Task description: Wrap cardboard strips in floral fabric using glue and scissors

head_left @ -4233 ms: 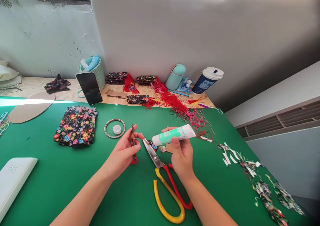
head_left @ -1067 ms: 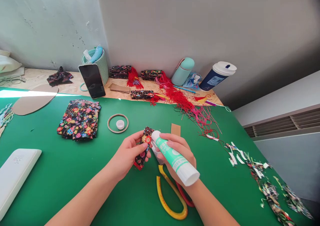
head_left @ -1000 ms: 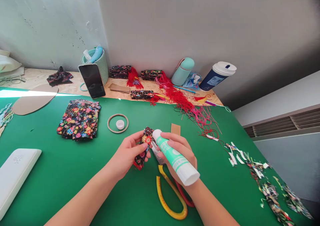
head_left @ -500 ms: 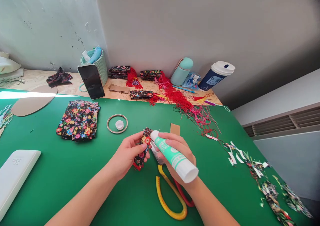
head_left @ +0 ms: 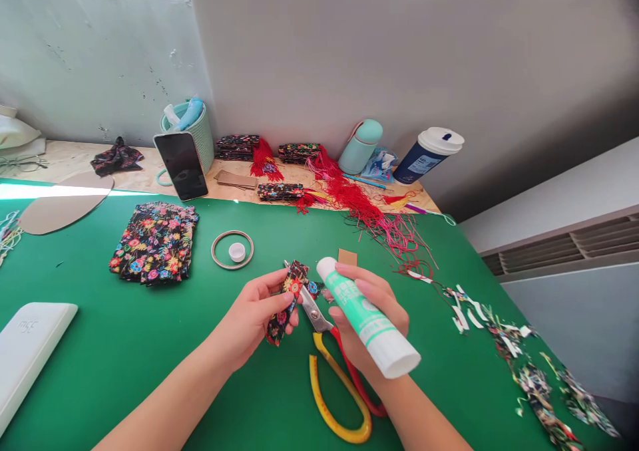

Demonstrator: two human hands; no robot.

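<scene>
Between the thumb and fingers of my left hand (head_left: 264, 308) is a narrow black floral fabric strip (head_left: 288, 298), held upright at a tilt. My right hand (head_left: 374, 304) is wrapped around a white and green glue stick (head_left: 359, 311), its white tip pointing up and left, a little apart from the strip. Under both hands lie scissors (head_left: 344, 378) with one yellow and one red handle, blades partly behind the strip. A small piece of floral fabric (head_left: 314, 289) shows between the hands. Beyond them rests a brown cardboard piece (head_left: 347, 257).
A white cap (head_left: 236, 251) sits inside a tape ring (head_left: 215, 248). To its left are stacked floral fabric (head_left: 154, 241) and a white power bank (head_left: 34, 351). A phone (head_left: 180, 165), red tassels (head_left: 349, 195), a thermos (head_left: 362, 146) and a cup (head_left: 426, 155) line the back. Fabric scraps (head_left: 536, 384) lie right.
My right hand has drawn the glue stick away from the fabric strip, to the right. More of the scissors and a small fabric piece now show between my hands.
</scene>
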